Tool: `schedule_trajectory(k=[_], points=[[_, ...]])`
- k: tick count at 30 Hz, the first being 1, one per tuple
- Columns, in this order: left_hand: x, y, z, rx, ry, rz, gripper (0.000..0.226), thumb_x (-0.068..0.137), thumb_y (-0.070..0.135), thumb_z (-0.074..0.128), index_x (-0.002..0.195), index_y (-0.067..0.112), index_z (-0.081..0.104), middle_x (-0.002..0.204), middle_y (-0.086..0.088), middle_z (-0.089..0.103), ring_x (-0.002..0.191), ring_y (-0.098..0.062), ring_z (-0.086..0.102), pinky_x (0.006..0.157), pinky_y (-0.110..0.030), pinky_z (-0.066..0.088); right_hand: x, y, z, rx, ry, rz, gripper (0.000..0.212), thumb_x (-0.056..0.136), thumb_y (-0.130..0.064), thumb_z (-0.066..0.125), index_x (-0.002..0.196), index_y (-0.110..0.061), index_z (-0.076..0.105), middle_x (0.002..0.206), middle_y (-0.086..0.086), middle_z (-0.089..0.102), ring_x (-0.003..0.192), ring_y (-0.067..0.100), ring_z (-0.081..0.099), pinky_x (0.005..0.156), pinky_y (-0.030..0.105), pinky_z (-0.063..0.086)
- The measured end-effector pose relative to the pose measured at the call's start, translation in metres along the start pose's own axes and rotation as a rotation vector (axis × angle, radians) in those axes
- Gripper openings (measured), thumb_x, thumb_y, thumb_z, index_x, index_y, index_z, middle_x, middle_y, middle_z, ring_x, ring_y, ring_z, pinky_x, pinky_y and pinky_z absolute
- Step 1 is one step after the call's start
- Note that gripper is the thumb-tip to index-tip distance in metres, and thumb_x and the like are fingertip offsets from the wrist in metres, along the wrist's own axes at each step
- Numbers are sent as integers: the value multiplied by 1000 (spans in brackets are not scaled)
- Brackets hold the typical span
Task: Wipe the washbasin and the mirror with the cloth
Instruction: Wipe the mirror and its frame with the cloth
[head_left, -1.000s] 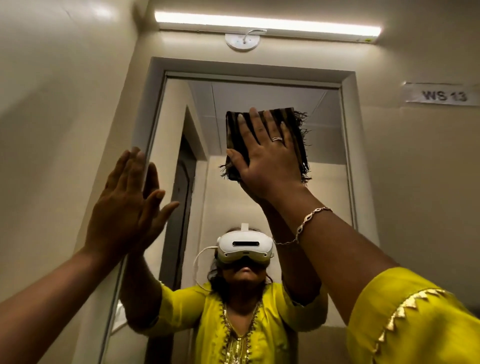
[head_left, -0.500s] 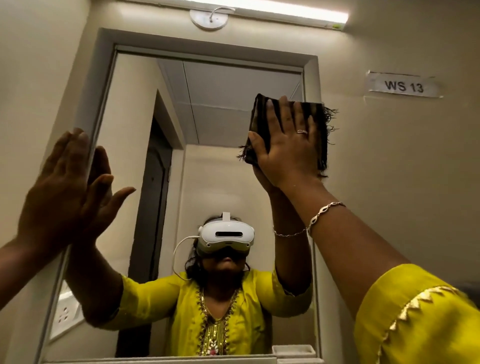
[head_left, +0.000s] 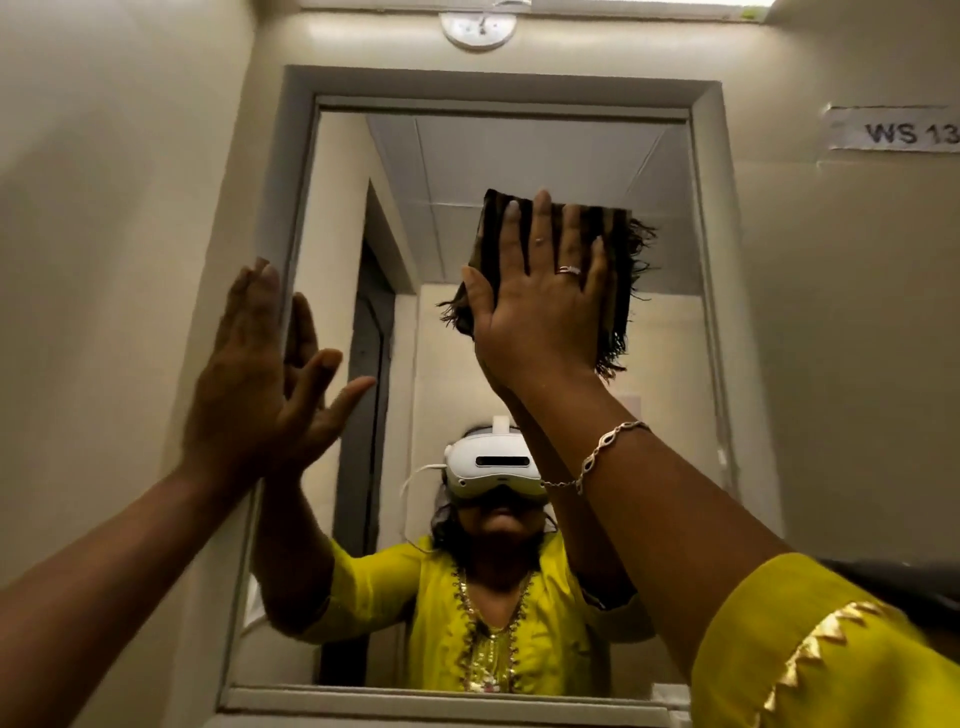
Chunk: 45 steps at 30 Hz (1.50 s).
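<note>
Wall-mounted mirror (head_left: 519, 156), grey frame. Against its glass: one dark fringed cloth (head_left: 618, 270), pressed flat under right hand (head_left: 540, 306); left hand (head_left: 249, 374) flat at left frame edge.

One mirror (head_left: 519, 156), one cloth (head_left: 613, 291), two hands, one bracelet (head_left: 605, 452).

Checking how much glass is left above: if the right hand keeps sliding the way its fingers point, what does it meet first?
The right hand points up the mirror; bare glass first, then probably the mirror's top frame.
</note>
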<state>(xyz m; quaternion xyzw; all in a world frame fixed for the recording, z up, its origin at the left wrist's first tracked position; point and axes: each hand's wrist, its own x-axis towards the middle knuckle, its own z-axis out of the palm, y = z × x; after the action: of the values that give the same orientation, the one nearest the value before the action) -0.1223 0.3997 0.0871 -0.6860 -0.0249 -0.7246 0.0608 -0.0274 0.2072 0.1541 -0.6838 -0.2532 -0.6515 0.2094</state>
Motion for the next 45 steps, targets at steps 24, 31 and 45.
schedule_trajectory(k=[24,31,45], points=[[1,4,-6,-274,44,-44,101,82,76,7,145,-3,8,155,-20,9,143,-28,4,115,-43,20,6,-123,18,69,-81,-267,63,97,-50,14,147,-19,-8,156,7,-15,142,27,-19,111,46,-16],[0,1,-4,-211,50,12,90,87,70,9,143,0,7,151,-10,5,143,-32,7,113,-53,26,-12,-102,18,109,-64,-314,63,97,-51,19,147,-23,-6,156,4,-14,142,24,-19,109,40,-21],[0,12,-10,-53,-6,4,108,83,78,9,141,-13,18,150,-30,18,139,-36,12,103,-58,34,-26,-2,8,69,86,-210,64,91,-54,22,146,-22,20,156,6,15,144,26,6,112,37,-9]])
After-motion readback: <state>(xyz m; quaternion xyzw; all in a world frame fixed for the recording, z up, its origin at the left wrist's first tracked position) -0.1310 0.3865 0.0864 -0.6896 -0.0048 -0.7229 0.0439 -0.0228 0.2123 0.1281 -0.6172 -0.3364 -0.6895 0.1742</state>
